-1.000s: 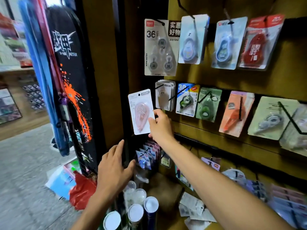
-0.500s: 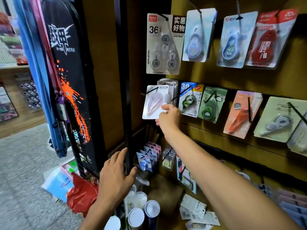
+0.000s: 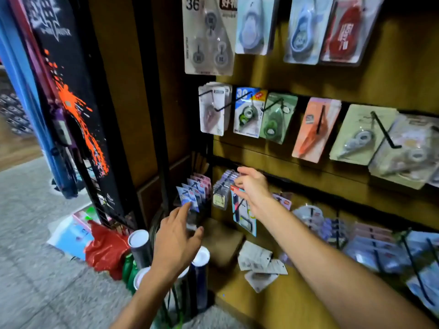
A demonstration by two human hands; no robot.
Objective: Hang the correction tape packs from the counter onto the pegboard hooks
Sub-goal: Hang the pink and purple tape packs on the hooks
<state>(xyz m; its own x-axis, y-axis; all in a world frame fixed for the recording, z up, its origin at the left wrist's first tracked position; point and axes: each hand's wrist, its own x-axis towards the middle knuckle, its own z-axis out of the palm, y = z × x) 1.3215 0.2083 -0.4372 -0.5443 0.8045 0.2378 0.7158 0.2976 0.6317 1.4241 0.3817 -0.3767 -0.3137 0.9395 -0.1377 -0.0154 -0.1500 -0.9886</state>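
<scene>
- left hand (image 3: pixel 177 236) reaches forward low in the view, fingers straight and spread, holding nothing; its index fingertip lies just below a row of small blue and pink packs (image 3: pixel 193 191) on a low hook.
- under that hand stand capped tubes (image 3: pixel 140 245) on end, white lids up, with a red plastic bag (image 3: pixel 104 250) and a pale blue packet (image 3: pixel 71 233) on the grey floor beside them.
- right hand (image 3: pixel 253 186) is stretched out over the counter (image 3: pixel 273 302), fingers loosely extended and apart, gripping nothing – it hovers in front of the lowest row of hooks, partly hiding a tall blue-edged pack (image 3: pixel 243 217) and a stack of lilac packs (image 3: pixel 223 184).
- on the wooden counter lie loose correction tape packs (image 3: pixel 260 262), pale and face down or askew, close to the board's foot.
- the right forearm crosses the lower right of the view and hides part of the counter and the bottom row.
- further up, the pegboard (image 3: pixel 392 79) carries the middle row: a thick stack of white packs (image 3: pixel 215 108) on its black hook, then a blue pack (image 3: pixel 248 112), a green pack (image 3: pixel 276 117), an orange pack (image 3: pixel 313 129) and pale green packs (image 3: pixel 361 134).
- top row – a "36" multipack (image 3: pixel 209 36), two blue-toned packs (image 3: pixel 254 24) and a red pack (image 3: pixel 344 32).
- far left, a black board with an orange splash (image 3: pixel 78 110) leans against a dark rack.
</scene>
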